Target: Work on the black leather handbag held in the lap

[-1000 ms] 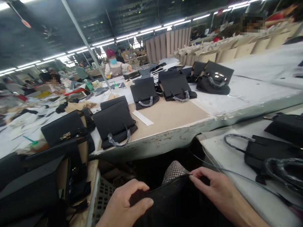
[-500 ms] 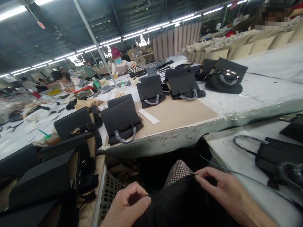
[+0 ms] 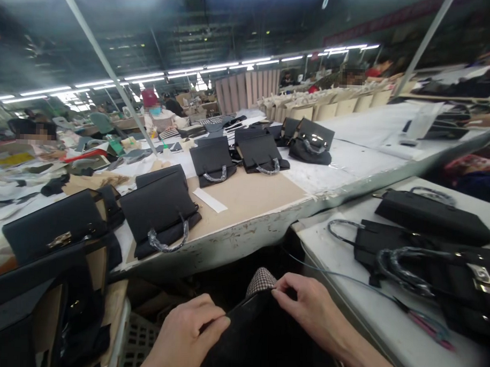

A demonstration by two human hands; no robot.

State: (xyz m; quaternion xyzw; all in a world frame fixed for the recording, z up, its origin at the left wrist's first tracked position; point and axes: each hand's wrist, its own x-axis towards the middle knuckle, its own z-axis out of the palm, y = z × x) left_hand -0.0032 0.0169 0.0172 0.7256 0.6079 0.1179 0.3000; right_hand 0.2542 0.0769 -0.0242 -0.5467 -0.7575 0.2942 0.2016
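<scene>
A black bag [image 3: 259,339] lies on my lap at the bottom of the view. My left hand [image 3: 187,331] grips its upper left edge with fingers curled and thumb pressed on it. My right hand [image 3: 308,309] pinches the top edge of the same bag near its right corner. A knee in checked cloth [image 3: 260,279] shows just behind the bag.
A long worktable [image 3: 268,216] ahead carries several black handbags [image 3: 159,207] with wrapped handles. A white side table [image 3: 346,272] on the right holds more black bags [image 3: 432,217] and a thin cable. More bags and a crate [image 3: 138,343] sit at left. Other people work at the far end.
The view has swung to the right, showing more of the right side table. Both hands keep their hold on the bag's top edge, with little change in position.
</scene>
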